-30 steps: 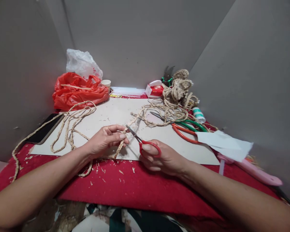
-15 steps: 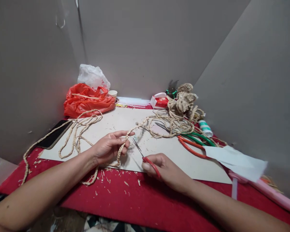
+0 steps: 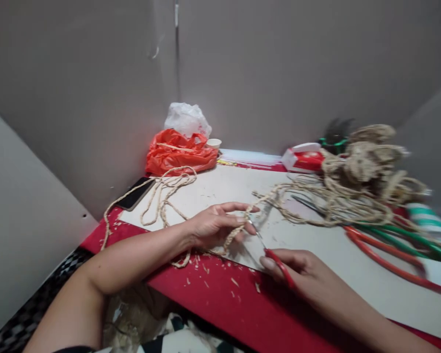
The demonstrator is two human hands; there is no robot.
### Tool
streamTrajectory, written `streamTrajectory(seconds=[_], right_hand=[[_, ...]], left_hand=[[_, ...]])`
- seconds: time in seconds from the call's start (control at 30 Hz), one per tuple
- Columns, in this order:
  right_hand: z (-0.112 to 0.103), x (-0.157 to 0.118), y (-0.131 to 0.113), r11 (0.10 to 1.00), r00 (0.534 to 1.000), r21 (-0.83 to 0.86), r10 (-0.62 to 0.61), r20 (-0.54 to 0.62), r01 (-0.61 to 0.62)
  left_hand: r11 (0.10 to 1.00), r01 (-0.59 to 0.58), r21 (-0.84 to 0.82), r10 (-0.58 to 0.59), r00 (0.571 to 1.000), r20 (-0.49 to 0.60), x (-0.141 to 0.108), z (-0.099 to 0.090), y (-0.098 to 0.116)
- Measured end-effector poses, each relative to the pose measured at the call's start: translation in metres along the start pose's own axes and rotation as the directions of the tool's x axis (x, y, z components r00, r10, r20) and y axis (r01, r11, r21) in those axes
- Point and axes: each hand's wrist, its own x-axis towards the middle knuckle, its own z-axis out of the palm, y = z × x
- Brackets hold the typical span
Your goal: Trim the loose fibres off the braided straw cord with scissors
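A braided straw cord [image 3: 231,239] runs through the fingers of my left hand [image 3: 220,225], which pinches it over the front edge of the pale board [image 3: 220,186]. My right hand [image 3: 297,272] grips small scissors [image 3: 279,264] by their red handles. Their metal tips point up and left and reach the cord beside my left fingertips; whether the blades touch it I cannot tell. From my left hand the cord leads right toward a loose tangle of cord [image 3: 338,201], and more of it lies looped on the board at the left [image 3: 169,186].
An orange plastic bag [image 3: 180,154], a white bag [image 3: 187,119] and a paper cup [image 3: 214,143] stand at the back. A phone [image 3: 135,193] lies left. Larger scissors with red and green handles [image 3: 382,252], a red-white box [image 3: 304,158] and a green-white roll [image 3: 429,221] are at right.
The view has turned left, so everything sits further right in the picture. The scissor tips in my right hand have come closer to the cord at my left fingers.
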Motion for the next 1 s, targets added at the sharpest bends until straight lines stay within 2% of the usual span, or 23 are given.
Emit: streamTrajectory(seconds=[0.1,0.23,0.3,0.4,0.47,0.83,1.0], right_hand=[[0.001,0.002,0.007,1.0,0.999,-0.006,0.027,-0.02,-0.027],[0.0,0.003,0.002,0.999,0.997,-0.035,-0.016,-0.07,0.013],[0.0,0.002,-0.003,0.998,0.994,-0.046,-0.053,-0.101,0.049],[0.0,0.002,-0.008,0.996,0.99,-0.04,-0.089,-0.106,0.085],[0.001,0.002,-0.009,0.995,0.989,-0.033,-0.097,-0.11,0.094],[0.001,0.001,0.0,0.985,0.985,-0.115,-0.14,-0.103,0.128],[-0.002,0.0,0.004,0.951,0.97,-0.253,-0.211,-0.118,0.176]], left_hand=[[1.0,0.007,-0.021,-0.007,1.0,-0.002,0.001,-0.003,0.0],[0.999,0.008,0.031,-0.007,0.999,-0.043,0.003,-0.003,-0.002],[0.998,-0.002,0.07,0.009,0.994,-0.111,0.004,-0.002,-0.003],[0.984,-0.058,0.167,0.1,0.963,-0.251,0.004,-0.001,-0.002],[0.977,-0.095,0.191,0.147,0.948,-0.281,0.005,-0.001,-0.001],[0.987,-0.074,0.139,0.103,0.972,-0.21,0.004,-0.001,-0.001],[0.989,-0.069,0.131,0.092,0.98,-0.176,0.003,-0.001,0.003]])
